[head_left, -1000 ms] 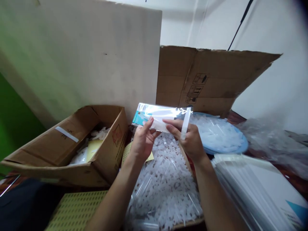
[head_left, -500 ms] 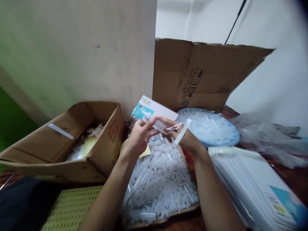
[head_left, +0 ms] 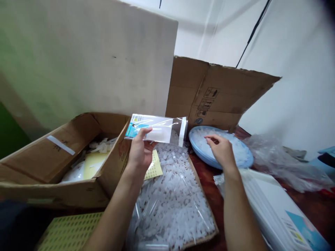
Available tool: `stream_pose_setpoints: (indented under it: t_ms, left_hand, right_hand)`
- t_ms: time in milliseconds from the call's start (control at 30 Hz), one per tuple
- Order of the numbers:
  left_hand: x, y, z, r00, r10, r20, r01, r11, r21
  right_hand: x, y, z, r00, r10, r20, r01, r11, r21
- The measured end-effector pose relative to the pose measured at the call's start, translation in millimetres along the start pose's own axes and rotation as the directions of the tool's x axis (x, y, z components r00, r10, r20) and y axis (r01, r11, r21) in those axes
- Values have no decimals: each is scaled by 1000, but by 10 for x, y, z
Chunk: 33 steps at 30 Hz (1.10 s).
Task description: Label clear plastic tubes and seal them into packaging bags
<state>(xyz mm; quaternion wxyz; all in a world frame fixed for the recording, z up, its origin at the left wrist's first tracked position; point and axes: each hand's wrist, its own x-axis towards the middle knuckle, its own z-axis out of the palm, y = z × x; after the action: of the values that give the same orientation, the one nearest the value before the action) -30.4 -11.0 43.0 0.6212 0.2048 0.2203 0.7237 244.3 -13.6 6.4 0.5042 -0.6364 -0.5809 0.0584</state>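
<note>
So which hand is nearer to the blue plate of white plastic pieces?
The right hand: it hovers directly over the blue plate. The left hand is farther away, beside the open box, holding a clear packet.

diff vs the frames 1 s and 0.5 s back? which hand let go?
Right hand let go of the clear packet and moved right, over the blue dish of white parts. Left hand alone now holds the packet, shifted left toward the open carton. Cartons, dish and the pile of white parts stayed put.
</note>
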Motion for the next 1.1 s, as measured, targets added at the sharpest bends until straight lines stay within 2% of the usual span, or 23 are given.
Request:
stream_pose_setpoints:
  t_ms: [100,167,233,300,400,500,567,633,733,767,833,900,967,1033,1100]
  left_hand:
    - [24,24,-23,999,19,-28,-20,1000,-24]
    - [20,18,-31,1000,9,-14,-9,1000,-6]
    - [7,10,-33,999,-17,34,16,1000,25]
    - [-8,11,-31,996,-29,82,25,999,48]
    - [-17,23,-35,994,-17,104,11,999,51]
    - [-2,33,-52,995,-18,98,13,999,43]
    - [14,36,-63,994,-13,105,9,999,41]
    - [26,38,-66,994,12,112,-16,999,39]
    - [33,34,-57,991,62,120,-67,997,40]
    - [33,30,-53,990,72,121,-77,996,41]
    - [32,14,-50,989,81,128,-87,995,42]
    - [31,-13,-53,986,85,146,-92,995,42]
    - [27,-49,-55,981,76,177,-88,994,59]
    - [18,-88,-51,978,55,202,-76,993,95]
    - [2,-129,-43,978,26,208,-54,990,130]
  right_hand:
    - [40,233,-83,997,17,72,-4,985,-174]
    - [39,249,-43,993,14,117,15,969,-246]
    - [12,179,72,975,-3,223,64,962,-267]
    - [-55,74,254,921,-40,387,133,967,-217]
    - [-237,-52,597,796,-82,600,213,965,-151]
    - [-441,-115,902,715,-85,694,250,958,-140]
    - [-517,-150,1010,701,-83,708,256,956,-142]
    - [-514,-201,1009,718,-95,689,254,958,-133]
    - [-399,-311,815,781,-150,607,240,968,-70]
    - [-353,-352,717,808,-180,561,228,973,-17]
    - [-276,-430,512,876,-242,416,158,961,227]
    - [-235,-505,340,932,-249,263,102,878,469]
    - [-225,-584,229,972,-218,87,111,754,647]
    - [-234,-674,180,984,-163,-75,163,635,755]
    - [-252,-767,179,980,-97,-171,196,556,808]
